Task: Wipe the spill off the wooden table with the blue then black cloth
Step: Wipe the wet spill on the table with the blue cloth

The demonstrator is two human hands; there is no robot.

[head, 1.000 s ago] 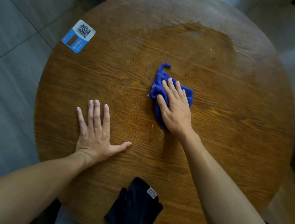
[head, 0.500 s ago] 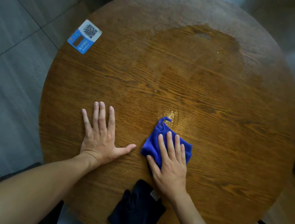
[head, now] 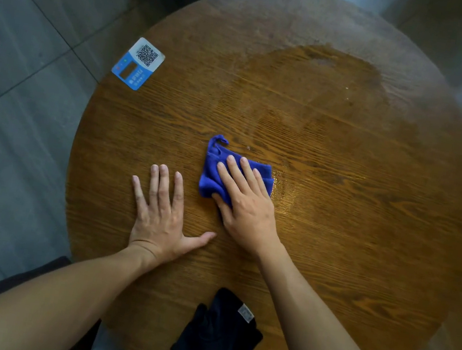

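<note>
My right hand presses flat on a crumpled blue cloth near the middle of the round wooden table. A wet sheen shows on the wood just right of the cloth, and a wide darker damp patch spreads across the far half. My left hand lies flat on the table, fingers spread, just left of the cloth, holding nothing. A black cloth with a small grey tag lies bunched at the near edge, between my forearms.
A blue and white QR-code card is stuck at the table's far left edge. Grey floor tiles surround the table. A dark chair seat shows at the lower left.
My right hand slid the blue cloth from mid-table toward me, then pushed it back away a little. The left hand stayed flat in place. The black cloth has not moved.
</note>
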